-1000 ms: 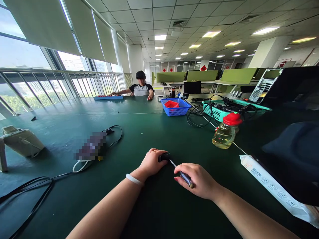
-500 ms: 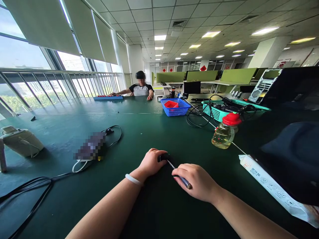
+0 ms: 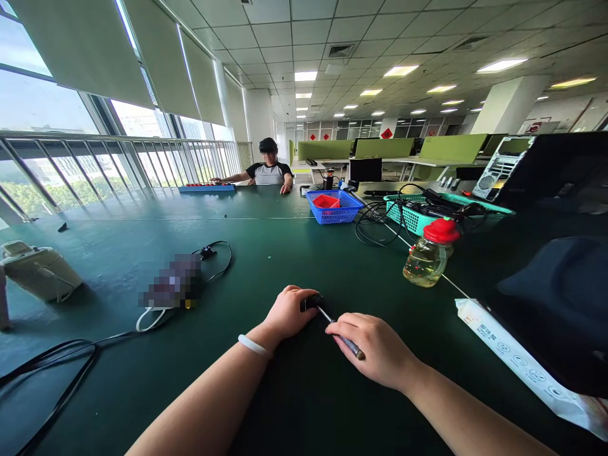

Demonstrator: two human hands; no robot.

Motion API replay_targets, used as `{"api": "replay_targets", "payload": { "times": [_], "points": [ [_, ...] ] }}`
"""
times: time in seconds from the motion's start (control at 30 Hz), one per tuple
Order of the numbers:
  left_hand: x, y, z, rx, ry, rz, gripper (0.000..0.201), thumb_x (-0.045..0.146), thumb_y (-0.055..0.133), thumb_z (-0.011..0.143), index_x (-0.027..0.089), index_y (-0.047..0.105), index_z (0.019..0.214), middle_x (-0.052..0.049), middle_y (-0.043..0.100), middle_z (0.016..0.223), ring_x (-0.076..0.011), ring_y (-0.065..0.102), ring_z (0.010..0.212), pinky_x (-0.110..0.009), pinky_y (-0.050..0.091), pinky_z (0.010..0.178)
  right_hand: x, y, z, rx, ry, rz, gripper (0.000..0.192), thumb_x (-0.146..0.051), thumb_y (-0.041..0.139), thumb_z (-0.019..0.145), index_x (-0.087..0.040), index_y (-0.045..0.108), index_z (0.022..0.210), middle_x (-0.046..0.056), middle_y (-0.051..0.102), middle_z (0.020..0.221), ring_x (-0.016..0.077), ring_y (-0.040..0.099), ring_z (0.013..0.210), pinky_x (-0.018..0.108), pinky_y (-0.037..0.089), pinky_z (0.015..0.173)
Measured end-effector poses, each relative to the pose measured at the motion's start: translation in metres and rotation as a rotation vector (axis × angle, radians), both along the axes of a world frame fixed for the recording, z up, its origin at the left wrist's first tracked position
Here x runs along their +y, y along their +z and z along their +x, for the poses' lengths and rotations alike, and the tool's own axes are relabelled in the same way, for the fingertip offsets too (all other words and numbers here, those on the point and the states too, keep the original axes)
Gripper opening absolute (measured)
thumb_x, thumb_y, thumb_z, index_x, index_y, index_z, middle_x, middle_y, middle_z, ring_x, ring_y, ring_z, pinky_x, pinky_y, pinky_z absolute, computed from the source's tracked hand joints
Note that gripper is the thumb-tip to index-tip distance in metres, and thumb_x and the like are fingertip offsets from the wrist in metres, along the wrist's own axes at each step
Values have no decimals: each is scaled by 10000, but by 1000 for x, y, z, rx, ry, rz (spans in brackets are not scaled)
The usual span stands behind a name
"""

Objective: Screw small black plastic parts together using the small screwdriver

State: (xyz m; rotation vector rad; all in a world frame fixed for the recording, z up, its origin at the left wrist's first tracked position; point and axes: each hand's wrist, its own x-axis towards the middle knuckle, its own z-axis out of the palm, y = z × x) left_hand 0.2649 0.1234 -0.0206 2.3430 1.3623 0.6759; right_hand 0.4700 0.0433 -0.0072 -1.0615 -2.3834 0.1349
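Observation:
My left hand (image 3: 287, 313), with a white band at the wrist, is closed around a small black part (image 3: 311, 302) on the dark green table (image 3: 266, 266). What kind of part it is cannot be made out. In my right hand (image 3: 377, 350) I grip a screwdriver (image 3: 352, 348) by its handle, tilted low over the tabletop. Its thin metal shaft points up and left, and the tip meets the black part beside my left fingers. The fingers partly hide both things.
To the right stand a red-lidded bottle (image 3: 427, 259) and a white packet (image 3: 522, 361). Farther back are a blue basket (image 3: 339, 213) and a green basket (image 3: 409, 219) with cables. A pixelated item (image 3: 173, 282) and black cable (image 3: 90, 345) lie left. Across the table sits a person (image 3: 270, 171).

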Motion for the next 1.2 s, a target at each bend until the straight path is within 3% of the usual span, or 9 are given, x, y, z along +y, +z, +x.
{"api": "replay_targets", "payload": {
  "times": [0.73, 0.93, 1.2],
  "points": [
    [-1, 0, -1, 3, -21, 21, 403, 288, 682, 776, 245, 674, 1177, -26, 725, 1135, -247, 591, 1094, -381, 471, 978, -1, 5, -1, 119, -21, -11, 228, -127, 506, 905, -235, 665, 1029, 44, 695, 892, 178, 663, 777, 307, 534, 717],
    [-1, 1, 0, 59, -29, 29, 274, 281, 667, 786, 223, 710, 1051, -46, 739, 969, -256, 609, 1044, -374, 483, 922, 4, 2, 3, 182, -59, -24, 227, -157, 487, 927, -239, 651, 1062, 52, 689, 947, 176, 669, 814, 307, 541, 739],
    [-1, 2, 0, 60, -18, 37, 367, 273, 674, 783, 226, 684, 1146, -52, 735, 1021, -255, 610, 1049, -375, 479, 937, 7, -2, 5, 249, -89, -87, 213, -182, 505, 917, -247, 661, 1047, 46, 676, 953, 172, 672, 803, 298, 545, 745]
  ]
}}
